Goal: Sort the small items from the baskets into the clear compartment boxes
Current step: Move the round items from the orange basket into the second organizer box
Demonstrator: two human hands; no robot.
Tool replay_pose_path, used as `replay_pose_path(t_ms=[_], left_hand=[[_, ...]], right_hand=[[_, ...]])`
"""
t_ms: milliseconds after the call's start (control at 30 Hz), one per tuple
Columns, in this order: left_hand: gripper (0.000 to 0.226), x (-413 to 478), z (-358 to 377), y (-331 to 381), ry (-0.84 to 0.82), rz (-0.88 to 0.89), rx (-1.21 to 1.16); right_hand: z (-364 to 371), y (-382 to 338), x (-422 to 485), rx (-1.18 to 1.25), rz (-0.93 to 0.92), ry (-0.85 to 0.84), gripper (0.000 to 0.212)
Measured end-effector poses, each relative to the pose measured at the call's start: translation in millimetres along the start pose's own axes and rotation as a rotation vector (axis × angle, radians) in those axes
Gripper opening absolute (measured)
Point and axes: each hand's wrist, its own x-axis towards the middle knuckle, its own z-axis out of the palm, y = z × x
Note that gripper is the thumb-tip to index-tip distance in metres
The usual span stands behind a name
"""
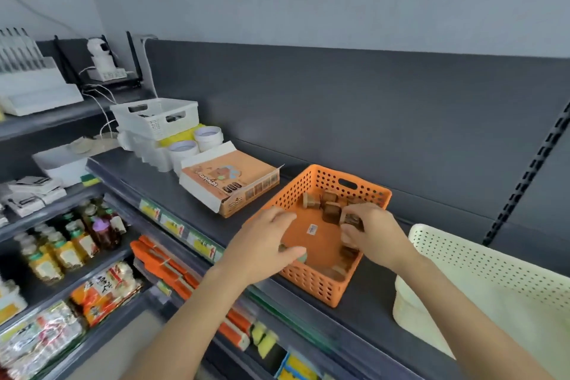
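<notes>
An orange perforated basket [311,282] stands on the dark shelf, holding several small brown cups [330,199] along its far and right sides. My right hand [370,231] is inside the basket and pinches one small brown cup [351,220] between thumb and fingers. My left hand [265,244] reaches over the basket's left rim with curled fingers; a small round item [285,248] shows under its thumb. An orange and white product box [228,183] lies left of the basket.
A cream perforated basket [481,268] stands at the right. White baskets [154,116] and white rolls [208,136] sit at the back left. Lower shelves at the left hold bottles [77,241] and packets [105,290]. A dark back panel [370,120] rises behind the shelf.
</notes>
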Motion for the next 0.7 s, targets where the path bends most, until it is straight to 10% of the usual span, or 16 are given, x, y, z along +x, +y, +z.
replay_pose_path(t_ms=[700], left_hand=[[0.073, 158.6, 65.3, -9.1, -0.265, 0.264, -0.090]], right_hand=[[9.8, 7.6, 40.8, 0.048, 0.367, 0.209, 0.030]])
